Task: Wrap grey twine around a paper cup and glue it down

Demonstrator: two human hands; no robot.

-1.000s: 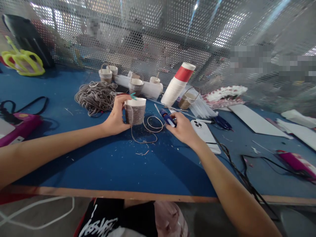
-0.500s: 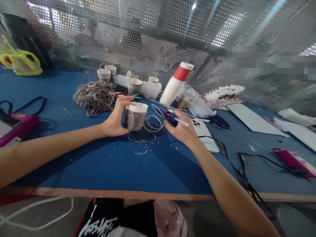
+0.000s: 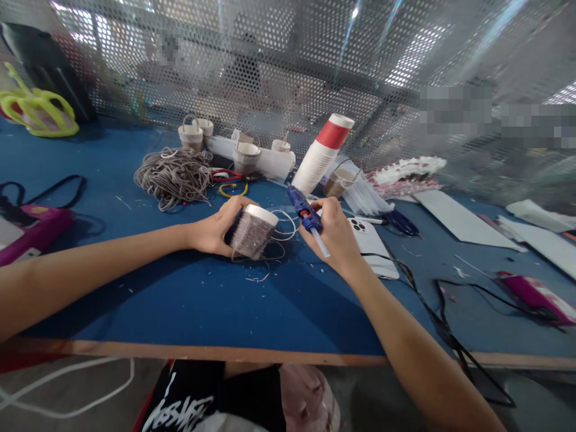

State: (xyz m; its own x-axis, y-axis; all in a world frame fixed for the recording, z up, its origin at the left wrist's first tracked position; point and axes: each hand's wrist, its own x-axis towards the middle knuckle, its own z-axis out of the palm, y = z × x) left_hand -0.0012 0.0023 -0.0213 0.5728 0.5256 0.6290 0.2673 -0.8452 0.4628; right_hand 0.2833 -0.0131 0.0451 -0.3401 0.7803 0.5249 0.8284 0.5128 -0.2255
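My left hand (image 3: 216,228) grips a paper cup wrapped in grey cord (image 3: 252,231), tilted so its rim points right. A loose end of the cord (image 3: 282,225) loops on the blue table (image 3: 189,300) beside it. My right hand (image 3: 335,237) is closed round a blue glue gun (image 3: 302,208), its nozzle pointing up and left, with a white glue stick (image 3: 320,243) poking out of its back end. The gun's black cable (image 3: 432,315) trails off to the right.
A bundle of grey cord (image 3: 173,174) lies behind the left hand. Several small wrapped cups (image 3: 193,137), a stack of paper cups (image 3: 319,157), a white phone (image 3: 373,243), scissors (image 3: 227,176), pink glue guns (image 3: 31,231) and white card sheets (image 3: 463,222) lie around. A perforated metal screen (image 3: 288,60) backs the table.
The left hand has lowered and tilted the wrapped cup toward the right. The right hand has lifted the glue gun off the table and turned its nozzle up toward the cup.
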